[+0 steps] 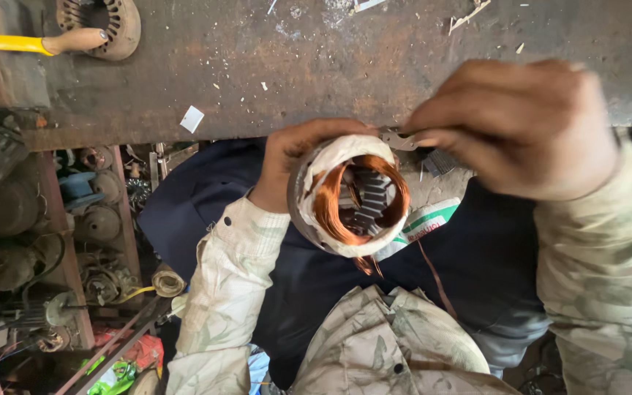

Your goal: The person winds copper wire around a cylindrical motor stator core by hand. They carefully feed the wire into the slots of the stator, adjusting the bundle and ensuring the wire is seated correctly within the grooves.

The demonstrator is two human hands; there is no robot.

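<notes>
The motor stator (351,196), a ring with copper windings (328,208) and pale insulation, is held above the person's lap, just below the table (345,66) edge. The left hand (290,157) wraps its outer rim in a closed grip. The right hand (521,124), fingers pinched shut, holds what seems a small metal tool (398,139) at the rim. Another stator (104,22) and a yellow-handled tool (31,42) lie on the table; old motor parts (53,219) crowd shelves at left.

copper-orange winding (328,201) in white-wrapped stator (345,157), leaf-patterned cream sleeves (232,285).
</notes>
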